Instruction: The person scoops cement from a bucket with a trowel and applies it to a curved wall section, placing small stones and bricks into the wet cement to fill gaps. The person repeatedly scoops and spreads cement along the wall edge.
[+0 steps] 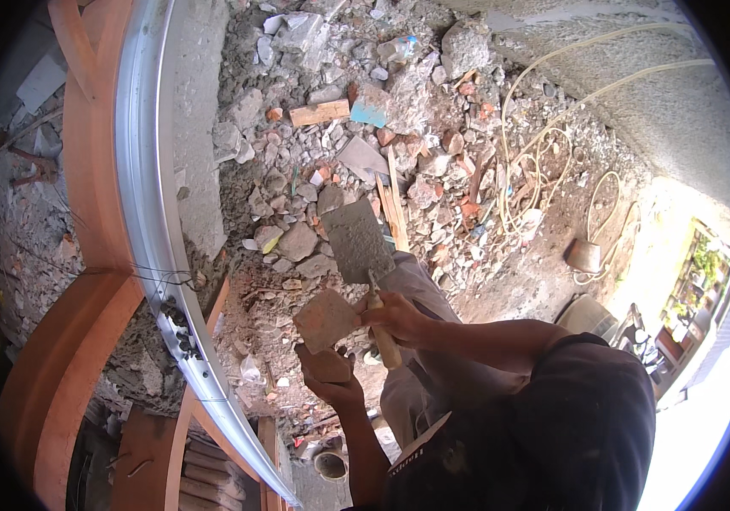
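Note:
My left hand [333,390], palm up, grips a broken brick [326,364] from below. A squarish, reddish-grey brick face [325,320] shows directly above it; I cannot tell whether this is a second piece or the same block. Held by its wooden handle, a trowel [356,243] is in my right hand [397,320]. Its broad, flat blade carries grey mortar and points away from my body. The right fingertips are beside the squarish brick face, perhaps touching it.
Rubble with stones and brick bits [297,243] covers the ground, wood scraps [320,113] among it. A silvery metal channel [154,170] and orange beams [97,170] run along the left. A pale hose [508,170] lies coiled at right near a small bucket [584,255].

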{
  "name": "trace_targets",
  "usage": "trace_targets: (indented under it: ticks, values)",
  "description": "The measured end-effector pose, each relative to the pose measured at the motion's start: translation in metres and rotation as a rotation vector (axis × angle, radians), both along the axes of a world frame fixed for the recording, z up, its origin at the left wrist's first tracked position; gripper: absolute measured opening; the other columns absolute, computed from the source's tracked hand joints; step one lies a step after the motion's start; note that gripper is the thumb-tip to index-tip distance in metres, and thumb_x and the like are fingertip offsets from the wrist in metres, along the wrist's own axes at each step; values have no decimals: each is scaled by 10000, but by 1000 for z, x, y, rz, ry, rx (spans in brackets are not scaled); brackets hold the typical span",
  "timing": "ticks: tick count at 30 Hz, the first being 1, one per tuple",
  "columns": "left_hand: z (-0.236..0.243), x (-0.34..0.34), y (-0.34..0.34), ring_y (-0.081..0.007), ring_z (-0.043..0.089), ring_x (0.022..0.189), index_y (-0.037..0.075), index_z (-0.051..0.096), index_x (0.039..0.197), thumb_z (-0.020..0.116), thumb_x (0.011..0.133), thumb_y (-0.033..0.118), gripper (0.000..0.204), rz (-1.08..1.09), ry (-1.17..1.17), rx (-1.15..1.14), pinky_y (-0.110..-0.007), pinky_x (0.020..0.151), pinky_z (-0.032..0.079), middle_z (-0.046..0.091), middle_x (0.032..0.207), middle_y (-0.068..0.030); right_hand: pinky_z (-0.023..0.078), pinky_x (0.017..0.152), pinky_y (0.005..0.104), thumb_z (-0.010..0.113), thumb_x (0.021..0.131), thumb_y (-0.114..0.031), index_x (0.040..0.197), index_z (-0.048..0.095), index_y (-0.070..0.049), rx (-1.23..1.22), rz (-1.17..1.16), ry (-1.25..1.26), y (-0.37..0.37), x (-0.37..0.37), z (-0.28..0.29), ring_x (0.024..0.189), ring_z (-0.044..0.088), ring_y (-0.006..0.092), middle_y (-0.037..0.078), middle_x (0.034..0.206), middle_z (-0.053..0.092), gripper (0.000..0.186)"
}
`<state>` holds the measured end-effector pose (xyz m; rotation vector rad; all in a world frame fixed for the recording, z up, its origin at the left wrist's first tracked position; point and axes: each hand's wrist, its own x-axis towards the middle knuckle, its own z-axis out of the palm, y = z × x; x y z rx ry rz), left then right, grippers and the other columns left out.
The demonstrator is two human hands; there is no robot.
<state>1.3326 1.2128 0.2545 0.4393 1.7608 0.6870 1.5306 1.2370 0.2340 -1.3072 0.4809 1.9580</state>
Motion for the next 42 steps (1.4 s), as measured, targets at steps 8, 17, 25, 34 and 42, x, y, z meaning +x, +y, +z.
trace_targets:
  ticks: [8, 17, 25, 34, 42]
  values:
    - [30, -53, -60, -354, 478, 1343, 133, 299, 1524, 93, 873, 852, 992, 372, -440, 116, -507, 1121, 411, 452, 1469, -144, 537, 716, 322, 757, 815, -175, 1070, 672, -6, 185, 301, -93, -69, -87, 66, 814, 662, 143, 90, 924, 707, 318]
    - [79, -153, -175, -309, 541, 1274, 82, 309, 1493, 301, 981, 718, 817, 13, -127, 298, -468, 1040, 497, 486, 1408, -157, 548, 701, 339, 775, 797, -212, 1065, 641, 21, 266, 383, -181, -174, -193, 133, 788, 671, 161, 114, 892, 704, 379]
    - [124, -273, -318, -315, 533, 1278, 30, 323, 1473, 480, 991, 537, 718, 184, -344, 341, -450, 1062, 468, 493, 1395, -166, 557, 687, 320, 758, 830, -229, 1065, 635, -5, 360, 508, -223, -307, -295, 192, 802, 672, 164, 91, 907, 690, 347]
    - [157, -307, -387, -236, 580, 1195, 69, 448, 1386, 588, 925, 464, 624, 289, -378, 308, -399, 997, 499, 558, 1318, -101, 521, 610, 297, 748, 857, -242, 958, 659, -31, 444, 366, -247, -369, -283, 175, 776, 665, 132, 59, 867, 688, 250]
    - [126, -270, -409, -263, 624, 1128, 128, 451, 1411, 652, 887, 483, 664, 352, -313, 211, -387, 895, 561, 573, 1302, -104, 513, 640, 312, 676, 842, -130, 945, 642, 1, 163, -69, -755, -328, -62, 69, 713, 630, 166, 71, 832, 649, 171]
